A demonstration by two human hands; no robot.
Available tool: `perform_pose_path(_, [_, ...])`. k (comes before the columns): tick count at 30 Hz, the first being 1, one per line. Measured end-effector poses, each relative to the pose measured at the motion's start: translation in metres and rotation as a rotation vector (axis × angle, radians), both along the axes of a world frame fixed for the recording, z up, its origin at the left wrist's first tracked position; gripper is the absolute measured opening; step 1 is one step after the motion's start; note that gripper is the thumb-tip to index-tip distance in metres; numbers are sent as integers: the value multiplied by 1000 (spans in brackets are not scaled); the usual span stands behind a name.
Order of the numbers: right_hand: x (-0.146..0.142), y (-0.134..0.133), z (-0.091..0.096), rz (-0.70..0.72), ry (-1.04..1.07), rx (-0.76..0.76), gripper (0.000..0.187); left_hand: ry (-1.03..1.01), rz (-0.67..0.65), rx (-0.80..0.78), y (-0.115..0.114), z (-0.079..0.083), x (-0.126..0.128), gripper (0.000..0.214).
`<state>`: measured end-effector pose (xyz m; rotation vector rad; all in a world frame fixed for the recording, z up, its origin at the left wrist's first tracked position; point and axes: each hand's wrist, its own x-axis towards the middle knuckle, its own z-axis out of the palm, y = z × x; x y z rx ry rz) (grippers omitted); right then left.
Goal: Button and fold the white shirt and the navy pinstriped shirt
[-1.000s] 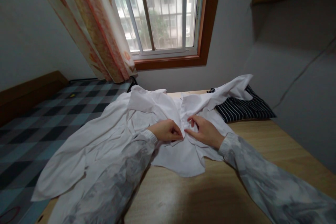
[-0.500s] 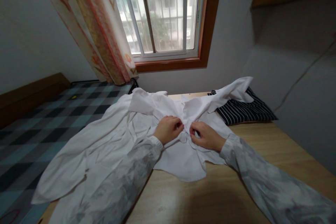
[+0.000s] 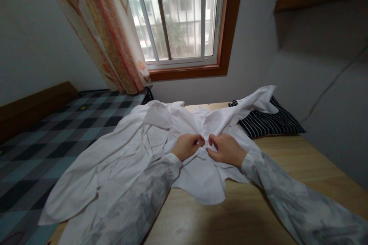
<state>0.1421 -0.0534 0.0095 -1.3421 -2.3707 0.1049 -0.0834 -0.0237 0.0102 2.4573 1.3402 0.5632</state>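
A white shirt (image 3: 198,178) lies spread and wrinkled on a light wooden table (image 3: 178,214). Small buttons show along its front, just above my fingers. My left hand (image 3: 188,145) pinches the cloth at the front opening with thumb and curled fingers. Close on its right, my right hand (image 3: 225,148) grips the same strip of the shirt, its thumb and index finger bent together. The fingertips nearly meet over the fabric, so the exact spot they hold is partly hidden. Both forearms wear grey-white patterned sleeves.
More white cloth (image 3: 94,176) spreads to the left. A black striped folded fabric (image 3: 267,120) lies under the shirt's sleeve at the back right. A checked bed (image 3: 66,122) adjoins the table's left side. Behind are a window (image 3: 184,19) and a curtain (image 3: 106,26).
My left hand has shifted slightly right and closer to my right hand. The front strip looks straighter, with its buttons more visible. The view has tilted a little.
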Motion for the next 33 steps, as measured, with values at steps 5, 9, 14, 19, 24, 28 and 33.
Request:
perform_pose_path(5, [-9,4,4,10,-191,34,17,-1,1,7,0,-1,-1,19])
perform_pose_path(9, [-8,10,-8,55,-79,43,14,-6,-6,17,-4,2,-1,23])
perform_pose_path(14, [-4,13,-21,33,112,3,9,-22,-55,34,-8,5,-2,28])
perform_pose_path(19, [-3,16,-25,46,199,-19,9,-55,-89,69,-7,2,-2,23])
perform_pose_path(24, [-3,17,-23,103,263,-72,8,-70,-22,158,-6,-1,1,21])
perform_pose_path(28, [-3,16,-21,153,317,-74,8,-29,-47,203,-7,-1,2,25])
perform_pose_path(33, [-3,18,-22,194,334,-74,8,-2,-63,199,-7,-2,4,18])
